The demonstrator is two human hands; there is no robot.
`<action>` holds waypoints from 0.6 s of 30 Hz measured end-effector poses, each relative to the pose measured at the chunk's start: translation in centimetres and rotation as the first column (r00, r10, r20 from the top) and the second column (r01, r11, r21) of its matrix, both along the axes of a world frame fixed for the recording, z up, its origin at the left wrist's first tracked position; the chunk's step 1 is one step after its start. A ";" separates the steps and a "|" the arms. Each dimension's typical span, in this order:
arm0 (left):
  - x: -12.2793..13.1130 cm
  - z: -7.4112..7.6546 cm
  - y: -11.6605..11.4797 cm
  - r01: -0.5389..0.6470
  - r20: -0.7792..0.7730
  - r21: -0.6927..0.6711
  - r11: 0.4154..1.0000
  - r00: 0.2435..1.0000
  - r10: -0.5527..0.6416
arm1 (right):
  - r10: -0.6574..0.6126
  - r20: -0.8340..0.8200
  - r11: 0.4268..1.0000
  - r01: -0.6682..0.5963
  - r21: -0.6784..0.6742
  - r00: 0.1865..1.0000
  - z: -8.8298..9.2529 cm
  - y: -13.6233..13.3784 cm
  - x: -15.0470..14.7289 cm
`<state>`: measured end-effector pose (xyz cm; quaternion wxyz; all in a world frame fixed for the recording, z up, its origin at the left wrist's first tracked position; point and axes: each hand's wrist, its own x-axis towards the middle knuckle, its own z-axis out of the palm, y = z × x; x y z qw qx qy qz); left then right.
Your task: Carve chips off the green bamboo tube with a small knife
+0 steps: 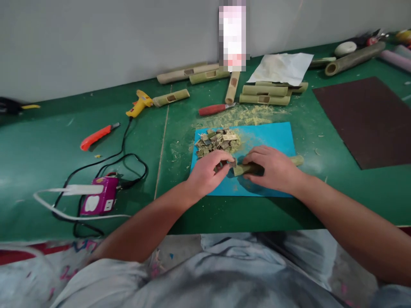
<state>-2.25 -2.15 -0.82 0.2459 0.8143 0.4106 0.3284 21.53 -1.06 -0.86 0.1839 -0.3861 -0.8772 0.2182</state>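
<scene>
My right hand (271,167) lies wrapped over a short green bamboo tube (297,160) that rests on a blue mat (279,134); the tube's far end sticks out to the right of my fingers. My left hand (208,171) is closed in a pinch on a small dark piece (233,162) held against the tube's near end. Just beyond my left hand sits a pile of small bamboo chips (216,141) on the mat's upper left corner.
On the green table lie a red-handled knife (213,109), an orange utility knife (96,136), a yellow glue gun (139,103) with black cable, a purple power box (99,201), several cut bamboo tubes (265,95), white paper (282,67), a dark brown sheet (369,119), sawdust.
</scene>
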 end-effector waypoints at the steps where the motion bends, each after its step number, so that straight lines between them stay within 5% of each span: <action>1: -0.1 0.1 0.0 0.020 -0.018 0.024 1.000 1.000 -0.020 | -0.007 0.002 1.000 0.008 -0.005 1.000 0.1 0.0 0.0; 11: -0.5 0.2 -0.1 0.102 -0.129 0.146 0.984 0.988 -0.083 | -0.024 -0.027 1.000 0.023 -0.020 0.999 0.0 -0.1 0.0; 18: -0.8 0.2 0.2 0.192 -0.221 0.107 0.976 0.961 -0.165 | -0.020 -0.043 0.999 0.019 -0.032 0.999 0.0 -0.1 0.1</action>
